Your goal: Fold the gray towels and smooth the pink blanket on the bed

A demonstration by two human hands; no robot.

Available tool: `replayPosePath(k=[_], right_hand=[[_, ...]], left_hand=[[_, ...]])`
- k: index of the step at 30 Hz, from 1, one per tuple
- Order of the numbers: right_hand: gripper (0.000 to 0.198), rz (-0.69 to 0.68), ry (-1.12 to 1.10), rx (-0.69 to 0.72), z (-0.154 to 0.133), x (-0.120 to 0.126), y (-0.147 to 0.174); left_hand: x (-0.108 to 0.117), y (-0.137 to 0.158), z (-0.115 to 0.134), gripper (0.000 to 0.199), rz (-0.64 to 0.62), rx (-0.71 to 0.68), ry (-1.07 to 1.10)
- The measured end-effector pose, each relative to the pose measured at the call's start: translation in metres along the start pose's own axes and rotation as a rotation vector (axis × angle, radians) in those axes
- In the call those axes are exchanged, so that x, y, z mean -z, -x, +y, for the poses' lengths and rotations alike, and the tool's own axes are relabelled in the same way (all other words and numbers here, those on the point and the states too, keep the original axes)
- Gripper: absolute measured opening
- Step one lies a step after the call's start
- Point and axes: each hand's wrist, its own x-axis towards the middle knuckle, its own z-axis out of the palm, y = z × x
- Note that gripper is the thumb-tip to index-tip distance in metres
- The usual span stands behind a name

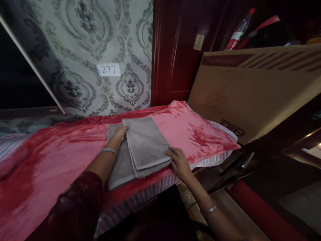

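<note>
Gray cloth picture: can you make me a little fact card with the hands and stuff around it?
Gray cloth: folded in layers, on the blanket
Left hand: at the top layers' far left corner
Right hand: at their near right corner
Blanket: pink and red
Wall: patterned, bearing a paper sign reading 277
Cardboard: printed, right side

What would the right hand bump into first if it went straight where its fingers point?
The right hand would likely meet the folded, rectangular grey cloth first: its fingers are at that cloth's right edge. It might slide over the top rather than push it; depth is unclear.
</note>
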Motion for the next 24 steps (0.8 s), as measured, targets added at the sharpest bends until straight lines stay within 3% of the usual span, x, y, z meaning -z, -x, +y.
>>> replayPosePath(k=[7,12,16,20,24], right_hand=[[0.032,-0.04,-0.037,0.059,-0.022,0.023,-0.007],[0.027,-0.132,0.001,0.207,-0.033,0.007,-0.022],[0.026,-0.028,-0.071,0.276,-0.032,-0.013,-0.019],[0.023,0.024,-0.113,0.277,-0.037,-0.017,-0.008],[0.023,-0.061,-0.166,0.225,-0.04,-0.006,-0.016]], left_hand=[[0.0,-0.005,0.0,0.028,0.0,0.085,0.061],[-0.002,-0.013,0.0,0.023,0.007,0.17,0.078],[0.0,-0.017,-0.001,0.016,0.036,0.21,0.061],[0.001,-0.02,-0.004,0.01,0.052,0.208,0.037],[0.002,-0.02,-0.008,0.011,0.086,0.158,0.025]])
